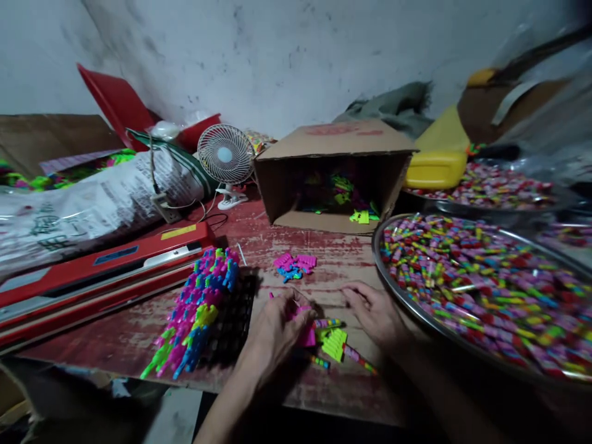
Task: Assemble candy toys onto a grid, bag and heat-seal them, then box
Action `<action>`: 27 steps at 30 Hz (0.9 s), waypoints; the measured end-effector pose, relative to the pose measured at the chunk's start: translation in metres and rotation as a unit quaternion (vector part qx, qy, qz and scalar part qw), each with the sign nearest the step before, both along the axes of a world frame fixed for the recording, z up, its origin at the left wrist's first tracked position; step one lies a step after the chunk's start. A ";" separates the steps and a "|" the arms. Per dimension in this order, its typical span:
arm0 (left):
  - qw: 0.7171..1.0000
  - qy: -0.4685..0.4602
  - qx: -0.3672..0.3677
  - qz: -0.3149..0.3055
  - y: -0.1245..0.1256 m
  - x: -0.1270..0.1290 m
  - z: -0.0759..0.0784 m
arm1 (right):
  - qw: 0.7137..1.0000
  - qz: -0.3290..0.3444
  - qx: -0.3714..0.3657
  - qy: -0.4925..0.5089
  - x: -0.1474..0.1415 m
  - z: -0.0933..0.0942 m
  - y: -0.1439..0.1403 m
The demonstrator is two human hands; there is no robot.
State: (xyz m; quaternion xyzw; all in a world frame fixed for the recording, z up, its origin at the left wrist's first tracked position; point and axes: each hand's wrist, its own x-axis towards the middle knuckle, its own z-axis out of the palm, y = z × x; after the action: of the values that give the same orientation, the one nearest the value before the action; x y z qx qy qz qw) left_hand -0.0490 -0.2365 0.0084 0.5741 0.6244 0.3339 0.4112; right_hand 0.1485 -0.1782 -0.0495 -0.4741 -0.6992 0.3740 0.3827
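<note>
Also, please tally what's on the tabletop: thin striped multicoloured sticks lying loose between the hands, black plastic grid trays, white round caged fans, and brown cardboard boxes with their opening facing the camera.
Thin striped multicoloured sticks, loose and visible: 3
Black plastic grid tray: 1
White round caged fan: 1
Brown cardboard box, opening facing the camera: 1
Total: 6

Sealer (106, 277) on the table's (337, 246) left, sack (92, 206) behind it, fan (225, 154) far left of centre, carton (342, 143) right of the fan, toy pieces (198, 302) along a tray's (234, 330) left side, tubes (485, 283) in a basin (392, 288) at right.
</note>
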 end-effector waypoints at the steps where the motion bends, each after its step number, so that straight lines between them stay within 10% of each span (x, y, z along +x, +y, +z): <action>1: 0.998 0.062 0.005 0.004 0.002 -0.001 -0.003 | 0.998 0.004 0.041 -0.048 -0.009 0.003 0.014; 6: 0.960 0.267 0.084 -0.005 0.010 -0.001 -0.031 | 0.957 0.044 0.172 -0.229 -0.051 0.007 0.075; 12: 0.952 0.260 0.157 0.035 0.010 -0.005 -0.043 | 0.957 0.044 0.140 -0.249 -0.065 -0.001 0.097; 21: 0.985 -0.062 0.109 0.118 0.025 0.005 -0.017 | 0.996 0.009 0.013 -0.084 -0.028 0.022 0.043; 27: 0.947 -0.319 -0.036 0.026 0.027 0.035 -0.009 | 0.994 0.013 -0.086 0.063 -0.021 0.033 -0.014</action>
State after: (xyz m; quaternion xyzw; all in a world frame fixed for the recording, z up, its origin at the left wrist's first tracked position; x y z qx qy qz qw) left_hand -0.0135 -0.2095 -0.0003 0.4060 0.4870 0.4875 0.6002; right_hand 0.1273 -0.1921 -0.0162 -0.4712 -0.6452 0.4671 0.3788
